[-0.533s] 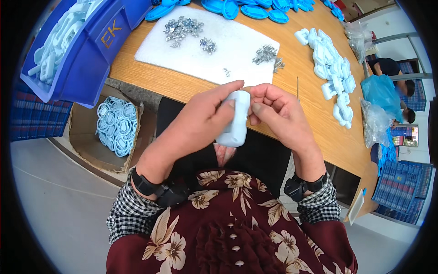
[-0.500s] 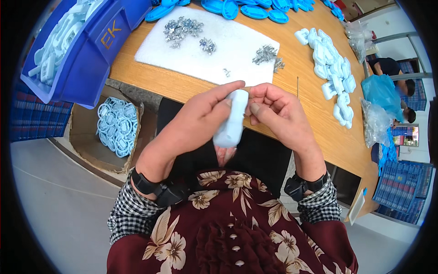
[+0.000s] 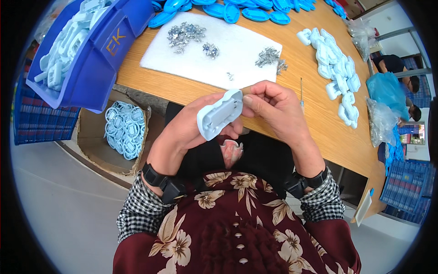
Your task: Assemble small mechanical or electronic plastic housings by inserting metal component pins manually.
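My left hand (image 3: 182, 123) is closed around a light blue plastic housing (image 3: 214, 116), held above the table's near edge. The housing is tilted, with its hollow, ribbed inside turned up into view. At its far right end my right hand (image 3: 278, 109) has thumb and forefinger pinched together, touching or nearly touching the rim. Whatever lies between those fingertips is hidden. Beyond the hands is a white foam sheet (image 3: 182, 66) bearing small metal pieces (image 3: 187, 34) in several clusters. A thin screwdriver (image 3: 301, 96) lies right of my right hand.
Similar light blue housings (image 3: 335, 61) are heaped at the right. Bright blue oval shells (image 3: 255, 13) line the far side. At left stands a blue bin (image 3: 98, 68) of light blue parts, above a cardboard box (image 3: 91, 141) of ring-shaped pieces. Plastic bags (image 3: 381, 121) and people are farther right.
My left hand has turned the housing from nearly upright to a slant, so its hollow inside now shows. The right fingertips have come to the housing's upper end.
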{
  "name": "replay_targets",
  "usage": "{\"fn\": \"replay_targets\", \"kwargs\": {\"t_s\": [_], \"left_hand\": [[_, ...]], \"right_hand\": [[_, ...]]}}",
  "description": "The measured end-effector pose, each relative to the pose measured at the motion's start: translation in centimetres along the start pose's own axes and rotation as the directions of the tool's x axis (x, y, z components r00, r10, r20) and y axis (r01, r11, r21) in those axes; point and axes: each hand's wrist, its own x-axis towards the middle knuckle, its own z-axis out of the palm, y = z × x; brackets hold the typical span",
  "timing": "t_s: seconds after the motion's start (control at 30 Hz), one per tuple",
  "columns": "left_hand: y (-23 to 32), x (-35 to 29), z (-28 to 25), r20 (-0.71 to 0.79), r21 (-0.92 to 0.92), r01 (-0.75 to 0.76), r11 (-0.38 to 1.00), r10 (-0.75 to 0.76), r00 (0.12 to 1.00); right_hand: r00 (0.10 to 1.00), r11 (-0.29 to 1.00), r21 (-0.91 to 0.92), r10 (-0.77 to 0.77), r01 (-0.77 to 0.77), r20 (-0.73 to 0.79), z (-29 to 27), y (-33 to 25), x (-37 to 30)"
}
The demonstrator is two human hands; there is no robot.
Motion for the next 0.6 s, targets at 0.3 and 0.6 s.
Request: {"fn": "replay_targets", "kwargs": {"t_s": [0.3, 0.6], "left_hand": [[0.6, -2.1, -1.0, 0.226, -0.3, 0.0, 0.954, 0.071, 0.971], [1.1, -1.4, 0.8, -0.145, -0.305, 0.023, 0.952, -0.07, 0.987]], "right_hand": [[0.992, 0.993, -0.052, -0.11, 0.107, -0.059, 0.5, -1.7, -2.6], [0.954, 0.964, -0.1, -0.26, 0.247, -0.151, -2.6, 0.7, -2.6]]}}
